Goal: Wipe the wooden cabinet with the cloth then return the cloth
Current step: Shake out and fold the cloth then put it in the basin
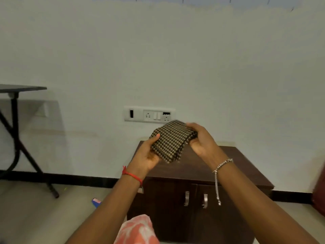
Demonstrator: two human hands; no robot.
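Plain room (cabinet [202,173], wall sockets [149,114])

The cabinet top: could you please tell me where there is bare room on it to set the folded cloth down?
The wooden cabinet top shows bare to the right of the right hand, out to its right edge, and along the front edge above the door handles. The left part is hidden behind both hands and the checked cloth, held by the left hand too.

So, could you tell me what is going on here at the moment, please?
A person stands facing a dark wooden cabinet set against the wall. The left hand and right hand hold a folded checked cloth between them, raised above the cabinet top. The cloth is not touching the wood, and both cabinet doors are shut.
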